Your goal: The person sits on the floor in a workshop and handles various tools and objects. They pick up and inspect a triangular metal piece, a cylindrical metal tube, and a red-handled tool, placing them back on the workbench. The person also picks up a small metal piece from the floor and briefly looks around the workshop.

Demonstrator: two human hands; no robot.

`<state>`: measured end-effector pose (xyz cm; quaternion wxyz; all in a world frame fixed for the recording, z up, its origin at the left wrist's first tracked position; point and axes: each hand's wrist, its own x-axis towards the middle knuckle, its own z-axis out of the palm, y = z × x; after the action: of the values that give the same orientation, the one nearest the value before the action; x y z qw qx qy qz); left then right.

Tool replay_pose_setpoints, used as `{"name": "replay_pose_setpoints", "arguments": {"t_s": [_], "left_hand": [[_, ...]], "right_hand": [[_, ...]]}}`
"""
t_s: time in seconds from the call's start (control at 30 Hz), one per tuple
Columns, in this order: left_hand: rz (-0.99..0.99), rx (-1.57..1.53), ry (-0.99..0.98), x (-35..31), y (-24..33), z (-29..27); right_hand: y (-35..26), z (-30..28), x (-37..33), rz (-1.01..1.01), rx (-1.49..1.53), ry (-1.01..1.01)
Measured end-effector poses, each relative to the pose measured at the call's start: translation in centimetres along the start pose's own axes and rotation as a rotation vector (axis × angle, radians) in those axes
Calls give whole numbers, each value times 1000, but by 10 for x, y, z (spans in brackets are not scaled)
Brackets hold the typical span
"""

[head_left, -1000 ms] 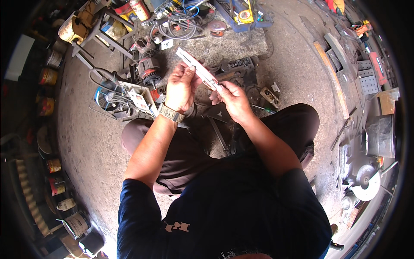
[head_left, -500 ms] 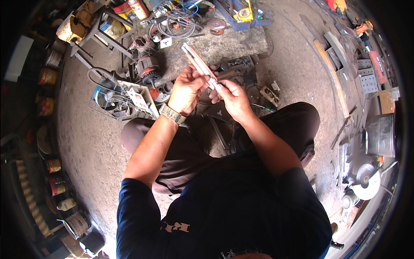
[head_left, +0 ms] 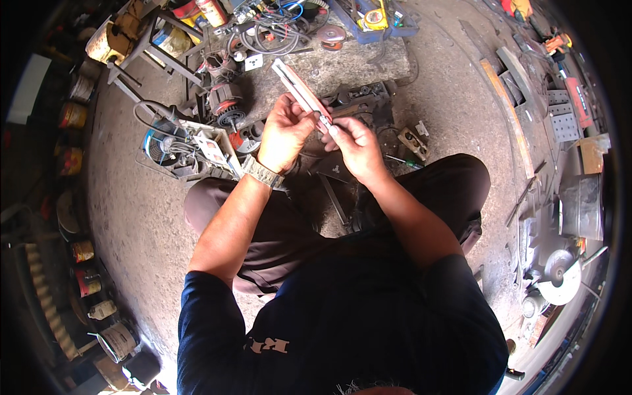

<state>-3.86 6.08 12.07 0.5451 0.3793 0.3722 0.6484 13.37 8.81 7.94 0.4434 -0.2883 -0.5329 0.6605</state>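
Between my hands is a narrow, reddish metal bar (head_left: 293,80) with pale edges and a long slot or groove. It tilts, its free end pointing to the far left. My left hand (head_left: 284,135) grips the bar near its lower end, the thumb lying along it. The fingers of my right hand (head_left: 359,146) are closed around that same lower end, with the thumb on top. A small shiny bit shows by the fingertips there; its kind cannot be made out. My left wrist wears a watch with a woven strap.
Beyond my hands stands a stone-like block (head_left: 382,62) with cables (head_left: 273,39) and a blue tool tray (head_left: 375,31). A red-and-black electric motor (head_left: 225,99) sits left of it. A box of cables (head_left: 197,148) is by my left knee, a wood-bodied tool (head_left: 413,143) by my right.
The bar has shifted slightly to the far left and turned a little. Both hands keep their hold, with small finger movements only.
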Motion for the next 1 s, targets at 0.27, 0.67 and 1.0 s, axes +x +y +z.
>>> {"name": "replay_pose_setpoints", "arguments": {"t_s": [0.27,0.67,1.0], "left_hand": [[6,38,18,-3,-4,7],[-90,205,92,-4,-20,1],[-159,139,54,-5,-22,-6]], "right_hand": [[-21,0,10,-583,-623,72],[-28,-3,2,-603,-918,-1],[-27,-6,4,-601,-874,-43]]}}
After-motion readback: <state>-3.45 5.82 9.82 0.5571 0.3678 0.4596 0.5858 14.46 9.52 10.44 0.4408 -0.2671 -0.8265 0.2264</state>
